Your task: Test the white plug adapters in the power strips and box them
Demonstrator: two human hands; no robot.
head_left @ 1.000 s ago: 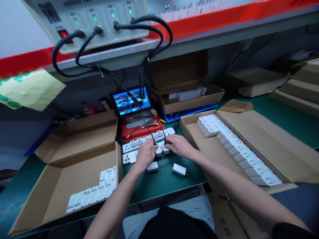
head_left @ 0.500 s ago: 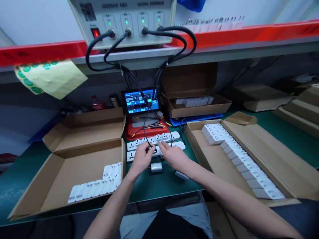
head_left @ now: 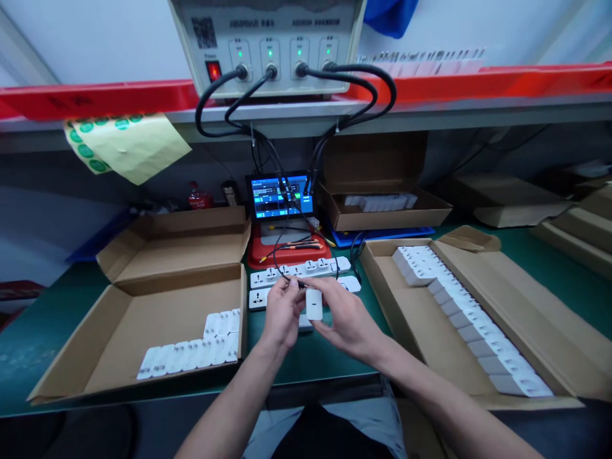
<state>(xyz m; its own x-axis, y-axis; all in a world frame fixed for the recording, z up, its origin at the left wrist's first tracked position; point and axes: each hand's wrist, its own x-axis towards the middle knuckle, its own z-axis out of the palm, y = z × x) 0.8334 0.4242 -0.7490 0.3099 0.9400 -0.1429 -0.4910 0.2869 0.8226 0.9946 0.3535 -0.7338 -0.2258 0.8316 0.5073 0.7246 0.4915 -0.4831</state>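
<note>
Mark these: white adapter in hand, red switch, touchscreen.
white adapter (head_left: 314, 304), head view, on its white face
red switch (head_left: 213, 71), head view, on the lit rocker
touchscreen (head_left: 280, 197), head view, on the blue display

This is a factory electronics test station on a production line. A grey benchtop test instrument with four lit channels and thick black leads stands at the centre, on a grey shelf edged in red. Directly below it sits a small touchscreen tester showing blue readouts, with white multi-socket power strips just in front. On either side of the instrument, on a green workbench mat, open brown cardboard trays hold rows of identical white plug adapters. A sheet of round green stickers hangs to its left.
</note>
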